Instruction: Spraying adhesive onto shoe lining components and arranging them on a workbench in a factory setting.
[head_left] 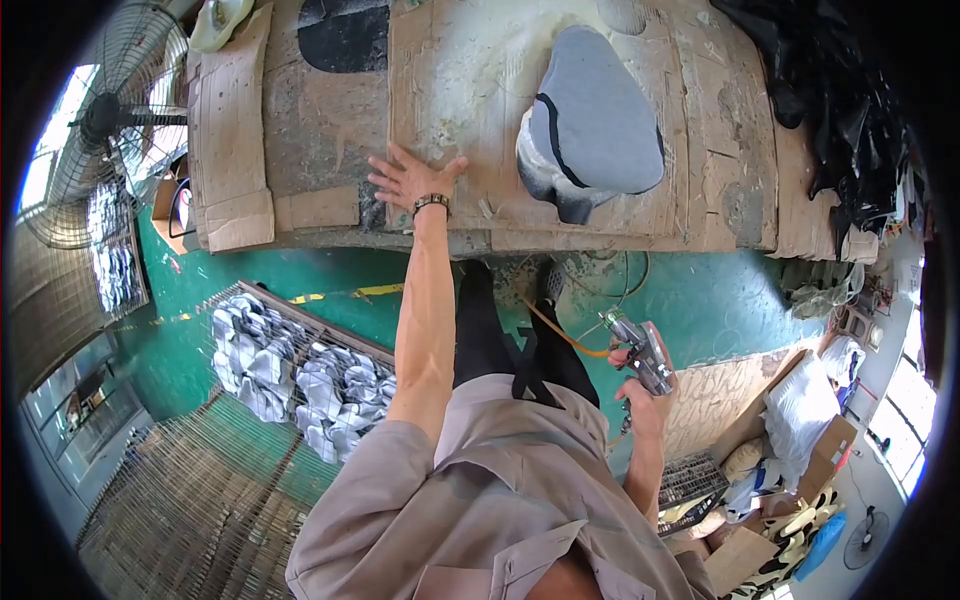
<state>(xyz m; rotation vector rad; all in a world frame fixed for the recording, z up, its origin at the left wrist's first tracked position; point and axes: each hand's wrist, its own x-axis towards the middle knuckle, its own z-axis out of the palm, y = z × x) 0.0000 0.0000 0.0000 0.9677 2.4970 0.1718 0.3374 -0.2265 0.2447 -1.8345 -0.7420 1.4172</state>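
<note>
My left hand (416, 184), with a dark bracelet at the wrist, lies spread on the cardboard-covered table (330, 150) near its front edge. My right hand (648, 402) is wrapped round a metal spray gun (652, 368), held low at my right side, away from the table. An orange hose (565, 337) runs by the gun. To the right of my left hand and apart from it stands a stack of grey, rounded sheet pieces (600, 110), with black and white edges showing below the top piece.
Black sheet material (830, 90) hangs over the table's right end. A large fan (105, 118) stands at the left. Wire racks (200, 480) and a tray of grey-white pieces (335, 385) are on the left. Cartons (825, 455) and a white sack (800, 405) lie at the right.
</note>
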